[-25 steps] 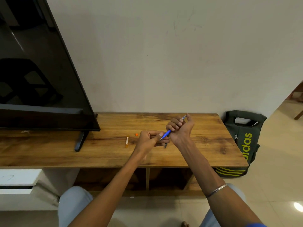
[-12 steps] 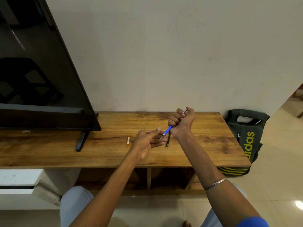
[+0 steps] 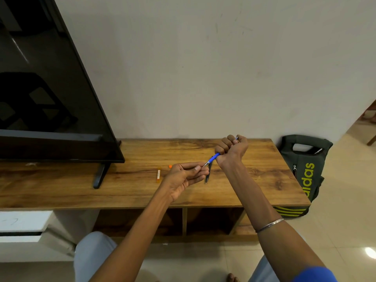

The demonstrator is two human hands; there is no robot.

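Observation:
My right hand (image 3: 232, 151) grips a blue pen (image 3: 213, 158) in a fist above the wooden TV unit (image 3: 142, 192), its metal tip pointing down-left. My left hand (image 3: 185, 176) is just below and left of it, thumb and forefinger pinching at the pen's tip. Whether something small sits between those fingers cannot be told. A dark pen (image 3: 208, 176) lies on the wood under the hands, partly hidden by my left fingers.
A small orange tube (image 3: 158, 176) and an orange cap (image 3: 170, 166) lie on the wood left of my hands. A large black TV (image 3: 40, 98) stands at the left on its foot (image 3: 99, 176). A dark green bag (image 3: 305, 174) leans against the unit's right end.
My right fist has drawn back and up with the blue pen, so more of its barrel shows. My left hand stays at the tip with its fingers stretched out further.

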